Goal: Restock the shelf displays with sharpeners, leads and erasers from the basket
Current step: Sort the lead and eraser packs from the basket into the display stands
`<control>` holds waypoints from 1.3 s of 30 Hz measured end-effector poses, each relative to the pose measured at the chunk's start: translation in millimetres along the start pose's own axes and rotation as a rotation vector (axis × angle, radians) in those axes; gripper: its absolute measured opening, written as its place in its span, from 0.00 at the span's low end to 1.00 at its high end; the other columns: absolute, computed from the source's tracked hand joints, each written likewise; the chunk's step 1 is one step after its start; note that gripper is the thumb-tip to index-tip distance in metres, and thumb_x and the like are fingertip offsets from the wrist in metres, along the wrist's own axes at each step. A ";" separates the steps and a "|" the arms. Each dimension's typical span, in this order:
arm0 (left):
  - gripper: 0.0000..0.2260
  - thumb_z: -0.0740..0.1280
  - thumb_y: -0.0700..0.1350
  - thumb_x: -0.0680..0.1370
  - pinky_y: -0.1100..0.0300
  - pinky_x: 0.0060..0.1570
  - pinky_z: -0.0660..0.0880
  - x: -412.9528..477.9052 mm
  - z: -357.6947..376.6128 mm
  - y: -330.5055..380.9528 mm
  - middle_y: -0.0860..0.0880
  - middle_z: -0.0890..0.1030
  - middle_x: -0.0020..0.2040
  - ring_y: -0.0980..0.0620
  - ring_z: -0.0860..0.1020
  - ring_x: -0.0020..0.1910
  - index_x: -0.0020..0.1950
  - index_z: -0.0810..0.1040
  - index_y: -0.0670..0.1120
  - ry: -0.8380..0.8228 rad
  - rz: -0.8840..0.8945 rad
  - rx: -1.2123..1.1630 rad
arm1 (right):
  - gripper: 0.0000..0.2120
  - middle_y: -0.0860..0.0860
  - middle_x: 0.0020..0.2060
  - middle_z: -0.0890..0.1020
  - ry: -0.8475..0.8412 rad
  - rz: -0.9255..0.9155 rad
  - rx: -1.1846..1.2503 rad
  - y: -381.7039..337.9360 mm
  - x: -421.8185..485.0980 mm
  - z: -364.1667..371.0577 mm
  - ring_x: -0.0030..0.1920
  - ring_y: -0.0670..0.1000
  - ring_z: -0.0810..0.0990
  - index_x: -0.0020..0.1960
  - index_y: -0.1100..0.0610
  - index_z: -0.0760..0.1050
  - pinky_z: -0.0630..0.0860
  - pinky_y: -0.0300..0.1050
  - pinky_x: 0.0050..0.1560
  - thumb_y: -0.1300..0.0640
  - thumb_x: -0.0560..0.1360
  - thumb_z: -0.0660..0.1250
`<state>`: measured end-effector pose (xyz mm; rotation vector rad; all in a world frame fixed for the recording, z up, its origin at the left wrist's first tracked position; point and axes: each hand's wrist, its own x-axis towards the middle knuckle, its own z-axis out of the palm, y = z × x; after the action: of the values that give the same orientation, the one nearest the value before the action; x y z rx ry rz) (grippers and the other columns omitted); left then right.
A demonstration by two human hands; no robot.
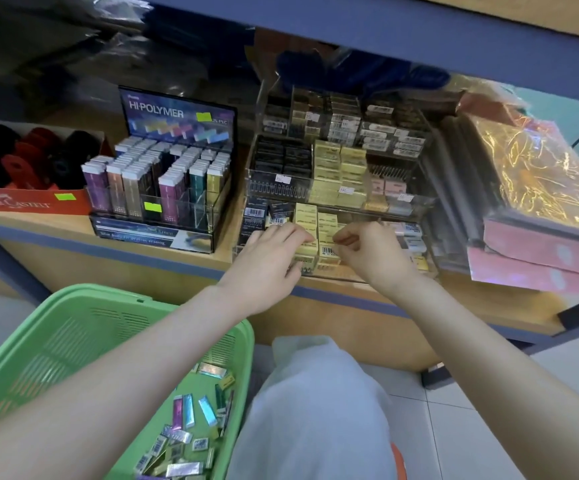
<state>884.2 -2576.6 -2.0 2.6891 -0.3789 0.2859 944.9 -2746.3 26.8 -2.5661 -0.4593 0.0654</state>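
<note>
Erasers going in: left hand (274, 252) and right hand (367, 256) each pinch yellow erasers (306, 216) in front tier of acrylic display (423, 206), 12 o'clock; next likely calls for seating them, then reaching to green basket (115, 292), 7 o'clock.

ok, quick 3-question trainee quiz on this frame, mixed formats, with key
1. True or false: the left hand and right hand are both at the yellow erasers in the clear display's lowest tier.
2. The green basket sits: A) inside the display; B) below the shelf, at the person's left; C) on the person's lap.
3. Fill in: the black header card reads ____.
Key: 1 true; 2 B; 3 HI-POLYMER.
</note>
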 end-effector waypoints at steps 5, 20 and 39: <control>0.20 0.59 0.44 0.80 0.59 0.67 0.54 0.7 -4.2 1.2 0.53 0.65 0.71 0.54 0.61 0.69 0.72 0.63 0.49 -0.041 0.024 -0.001 | 0.09 0.52 0.51 0.81 0.027 -0.033 -0.090 2.1 -8.2 -2.4 0.47 0.51 0.80 0.56 0.58 0.78 0.68 0.37 0.43 0.60 0.79 0.63; 0.14 0.56 0.46 0.73 0.53 0.54 0.62 -193.1 -25.6 -82.3 0.44 0.77 0.49 0.48 0.69 0.50 0.53 0.76 0.43 0.098 -0.275 0.246 | 0.09 0.54 0.45 0.77 -0.019 -0.708 -0.374 -72.0 -49.9 86.3 0.44 0.57 0.78 0.53 0.59 0.76 0.76 0.47 0.39 0.61 0.73 0.66; 0.27 0.66 0.38 0.75 0.48 0.62 0.66 -334.9 13.9 -199.3 0.39 0.68 0.66 0.39 0.69 0.63 0.73 0.62 0.38 0.256 -1.082 -0.047 | 0.34 0.54 0.70 0.67 -1.155 -0.201 -0.281 -48.7 -105.2 397.6 0.69 0.53 0.66 0.73 0.55 0.60 0.64 0.43 0.68 0.59 0.72 0.71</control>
<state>631.2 -2333.4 -172.0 2.3556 1.0874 0.2598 776.9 -2546.5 -294.8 -2.4708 -1.1801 1.5322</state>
